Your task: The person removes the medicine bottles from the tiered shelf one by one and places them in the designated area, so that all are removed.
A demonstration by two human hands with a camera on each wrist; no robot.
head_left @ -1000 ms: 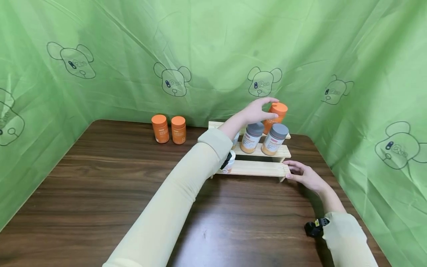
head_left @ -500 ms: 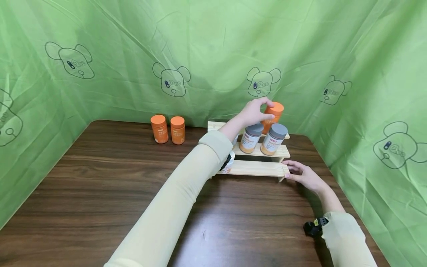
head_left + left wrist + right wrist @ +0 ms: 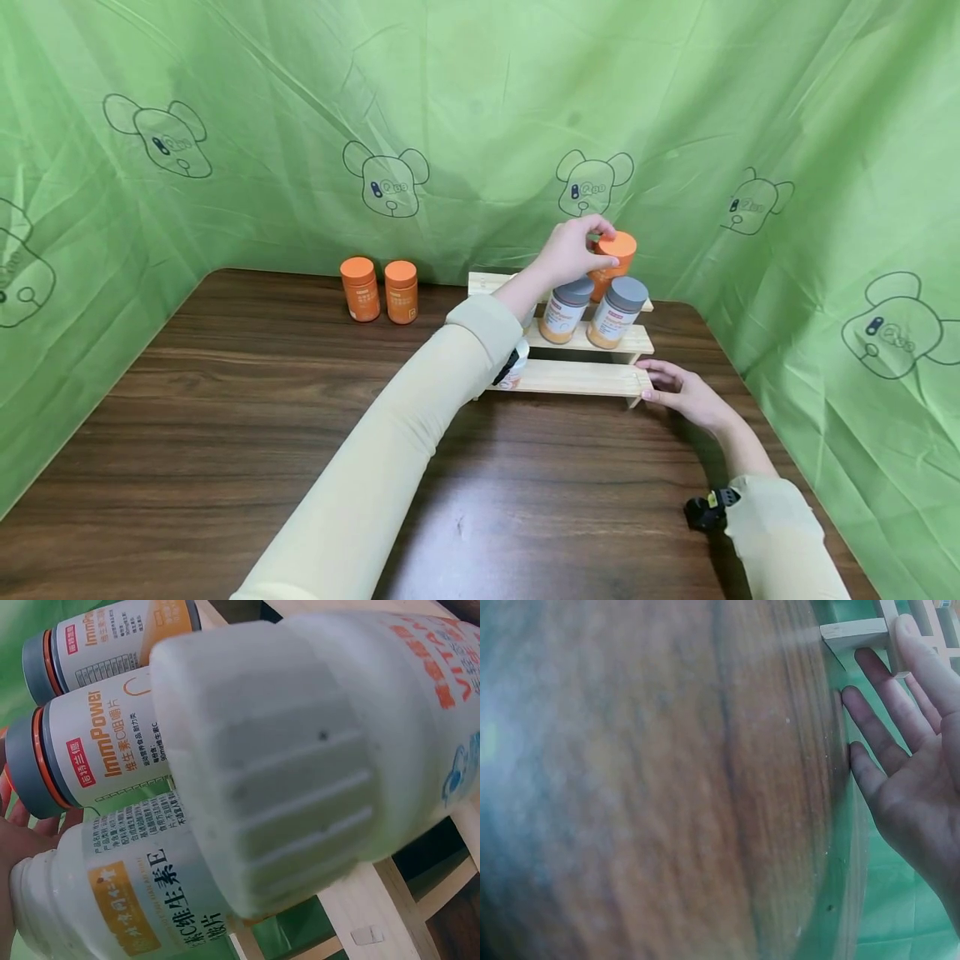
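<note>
With thumb and fingers my left hand [image 3: 572,252] grips an orange bottle [image 3: 619,248] by its cap and upper side, at the top step's right part. Its base is hidden behind two grey-capped bottles [image 3: 565,312] on the middle step. My right hand [image 3: 686,398] holds the right end of the three-step wooden rack [image 3: 577,379], thumb in front and fingers behind. In the left wrist view, a white bottle [image 3: 262,750] looms close to the camera, with another white bottle [image 3: 127,892] beside the grey-capped ones.
Two more orange bottles [image 3: 360,290] stand on the dark wooden table [image 3: 225,433], left of the rack. Green cloth [image 3: 480,125] hangs behind and at both sides. My left forearm covers the rack's left part.
The orange bottle in my left hand has shifted slightly left and stands more upright; the fingers have closed in around its cap. My right hand stays at the rack's end.
</note>
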